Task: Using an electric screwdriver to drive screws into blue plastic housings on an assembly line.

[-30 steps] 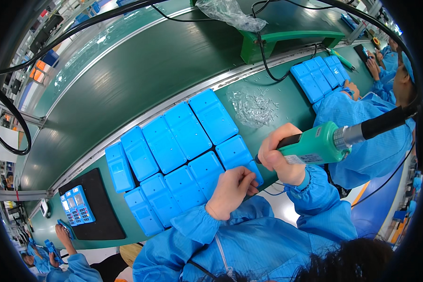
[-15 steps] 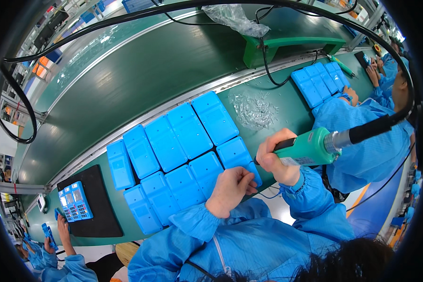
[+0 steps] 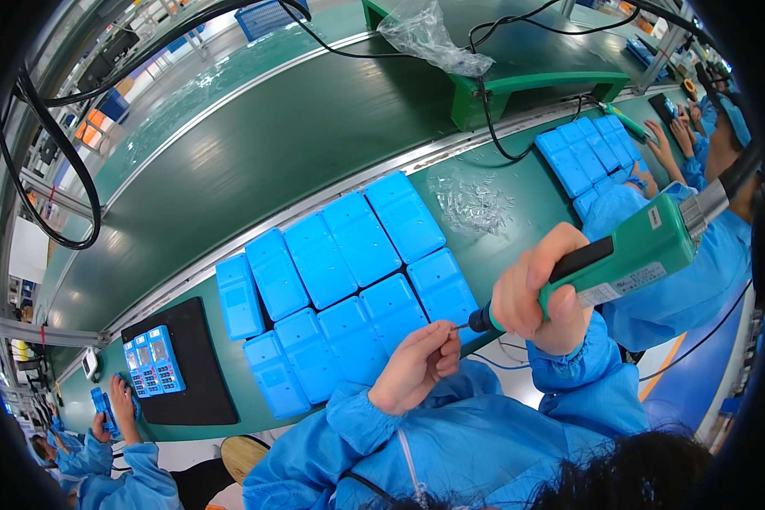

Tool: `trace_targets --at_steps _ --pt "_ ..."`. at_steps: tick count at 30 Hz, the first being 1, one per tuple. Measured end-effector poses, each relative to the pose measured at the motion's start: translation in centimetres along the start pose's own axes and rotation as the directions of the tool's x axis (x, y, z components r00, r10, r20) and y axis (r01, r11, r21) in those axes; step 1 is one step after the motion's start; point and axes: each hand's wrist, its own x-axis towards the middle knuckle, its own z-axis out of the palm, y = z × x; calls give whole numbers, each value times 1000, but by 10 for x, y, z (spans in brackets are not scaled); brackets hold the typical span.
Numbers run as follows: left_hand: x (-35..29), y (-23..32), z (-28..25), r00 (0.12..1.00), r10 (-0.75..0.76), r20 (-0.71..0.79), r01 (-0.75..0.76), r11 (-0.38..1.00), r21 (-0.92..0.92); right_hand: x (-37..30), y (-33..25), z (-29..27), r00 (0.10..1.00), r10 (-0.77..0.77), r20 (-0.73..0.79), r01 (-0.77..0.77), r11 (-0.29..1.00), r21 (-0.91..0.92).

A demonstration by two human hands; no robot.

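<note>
My right hand (image 3: 537,293) grips a green electric screwdriver (image 3: 642,255), which lies nearly level with its bit pointing left. The fingertips of my left hand (image 3: 416,365) are pinched together at the end of that bit. Whatever sits between them is too small to make out. Both hands are over the near edge of two rows of blue plastic housings (image 3: 359,238). Closest to the bit is the near right housing (image 3: 442,287). Beyond it, many small shiny pieces (image 3: 476,204), seemingly screws, lie loose on clear plastic.
On the left, a black mat (image 3: 197,365) carries blue keypad devices (image 3: 155,361), with a co-worker's hand beside them. More blue housings (image 3: 582,157) lie by a co-worker on the right. A green stand (image 3: 535,89) and hanging black cables (image 3: 495,140) are at the back.
The screwdriver has come up and nearer, off the housing, to a more level pose. My left hand has gone from resting on the near right housing to pinching at the bit's tip.
</note>
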Motion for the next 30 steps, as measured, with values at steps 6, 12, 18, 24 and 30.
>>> trace_targets --at_steps 6,12,18,24,30 --pt "-4 0 -3 1000 18 -10 -19 995 -100 -5 2 7 998 59 9 -60 998 34" --pt "-5 1 -6 1000 22 -8 -23 991 -129 -3 5 8 998 51 31 -52 998 28" --pt "-4 -5 -17 997 32 77 -23 993 -115 -5 8 7 996 75 37 -75 997 -10" --pt "-9 -4 -15 996 16 84 0 983 -186 -3 17 4 996 56 76 -54 998 -26" --pt "-18 -13 -8 997 -61 44 55 992 114 2 41 -7 1000 2 -30 -7 988 -155"
